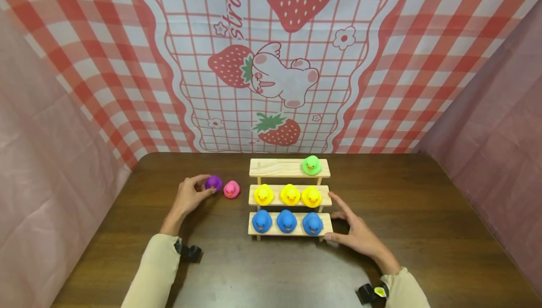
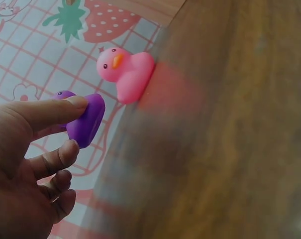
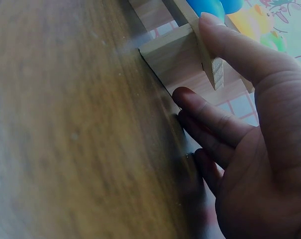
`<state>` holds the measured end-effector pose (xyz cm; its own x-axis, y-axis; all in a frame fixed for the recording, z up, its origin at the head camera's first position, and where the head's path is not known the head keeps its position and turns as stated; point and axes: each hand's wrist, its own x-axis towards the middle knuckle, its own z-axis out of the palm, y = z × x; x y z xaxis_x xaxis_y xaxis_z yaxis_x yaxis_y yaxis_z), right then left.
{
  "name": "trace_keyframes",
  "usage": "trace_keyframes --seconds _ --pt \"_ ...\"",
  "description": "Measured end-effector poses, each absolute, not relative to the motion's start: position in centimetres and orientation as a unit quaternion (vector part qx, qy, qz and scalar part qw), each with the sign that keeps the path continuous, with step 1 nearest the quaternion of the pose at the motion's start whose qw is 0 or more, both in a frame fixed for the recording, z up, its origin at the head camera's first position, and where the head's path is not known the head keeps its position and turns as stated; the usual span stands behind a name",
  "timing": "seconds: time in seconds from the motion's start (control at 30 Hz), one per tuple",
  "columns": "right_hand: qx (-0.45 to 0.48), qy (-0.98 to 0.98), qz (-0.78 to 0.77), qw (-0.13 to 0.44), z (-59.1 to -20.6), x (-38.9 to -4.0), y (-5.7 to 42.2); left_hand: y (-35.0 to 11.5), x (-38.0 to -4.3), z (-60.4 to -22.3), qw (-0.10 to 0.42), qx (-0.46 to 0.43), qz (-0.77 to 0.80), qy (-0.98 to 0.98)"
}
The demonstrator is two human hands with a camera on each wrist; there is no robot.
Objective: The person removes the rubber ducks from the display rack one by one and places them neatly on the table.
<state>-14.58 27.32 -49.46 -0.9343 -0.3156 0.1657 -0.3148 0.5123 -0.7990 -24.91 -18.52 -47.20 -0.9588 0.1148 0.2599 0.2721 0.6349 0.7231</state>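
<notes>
My left hand (image 1: 190, 194) pinches a purple rubber duck (image 1: 213, 183) between thumb and fingers; in the left wrist view the purple duck (image 2: 86, 119) is held tilted, off the table. Just right of it stands a pink rubber duck (image 1: 231, 189) on the table. A three-tier wooden stand (image 1: 275, 168) carries a green duck (image 1: 311, 165) on top, three yellow ducks (image 1: 290, 195) in the middle and three blue ducks (image 1: 286, 221) below. At the stand's right end is my right hand (image 1: 359, 233), fingers extended, its thumb (image 3: 230, 42) touching the lowest board's end.
The brown wooden table (image 1: 237, 270) runs back to a hanging red-and-white checked cloth (image 1: 372, 87) printed with strawberries. Pink cloth hangs at the left (image 1: 38, 157) and right sides. Each wrist wears a small black camera.
</notes>
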Motion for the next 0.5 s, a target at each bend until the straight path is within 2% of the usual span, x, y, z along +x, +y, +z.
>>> trace_keyframes --seconds 0.5 --pt "-0.178 0.869 -0.462 0.005 -49.3 -14.6 27.2 -18.5 -24.5 -48.4 0.071 -0.097 -0.42 -0.9"
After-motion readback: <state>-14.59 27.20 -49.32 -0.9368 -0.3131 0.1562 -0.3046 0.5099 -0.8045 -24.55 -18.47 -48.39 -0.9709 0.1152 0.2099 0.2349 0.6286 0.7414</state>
